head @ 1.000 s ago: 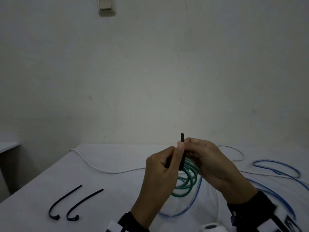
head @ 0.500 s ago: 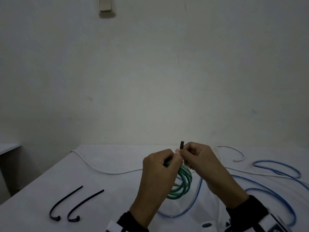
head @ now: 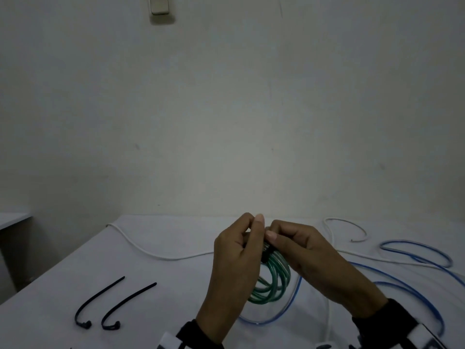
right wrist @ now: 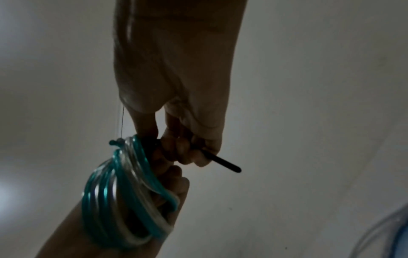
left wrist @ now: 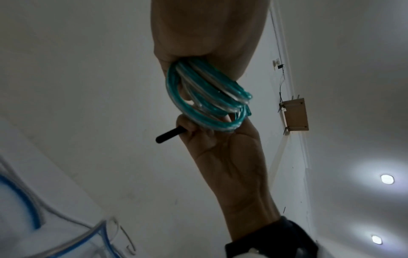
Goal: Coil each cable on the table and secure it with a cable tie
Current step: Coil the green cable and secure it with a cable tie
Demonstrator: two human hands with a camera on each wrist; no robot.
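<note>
While the right hand (head: 309, 250) pinched the tail of the black cable tie (right wrist: 220, 161) and the left hand (head: 236, 260) gripped the green coil (head: 273, 280) above the table (head: 156, 298), cinching seemed underway; blue cable (head: 415, 250), white cable (head: 151, 251) and two spare ties (head: 110, 303) lay untouched.

glossy translucent green cable (head: 273, 283), matt black cable tie (right wrist: 223, 161)
</note>
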